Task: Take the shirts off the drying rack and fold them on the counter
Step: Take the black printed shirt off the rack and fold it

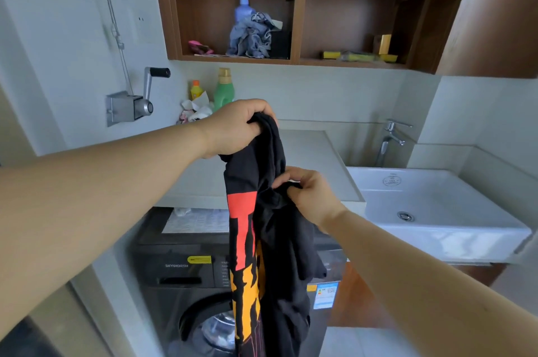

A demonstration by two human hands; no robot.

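A black shirt (279, 255) with a red and orange print hangs bunched in front of me, above the washing machine. My left hand (235, 129) grips its top end, raised over the pale counter (308, 158). Lower and to the right, my right hand (308, 196) pinches a fold of the black cloth at mid-height. The shirt's lower part runs out of the bottom of the view. The drying rack is not in view.
A dark front-loading washing machine (186, 275) stands under the counter. A white sink (431, 205) with a chrome tap (390, 141) is at the right. Detergent bottles (224, 89) and rags sit at the counter's back left. A wall crank (136, 100) is on the left, open shelves above.
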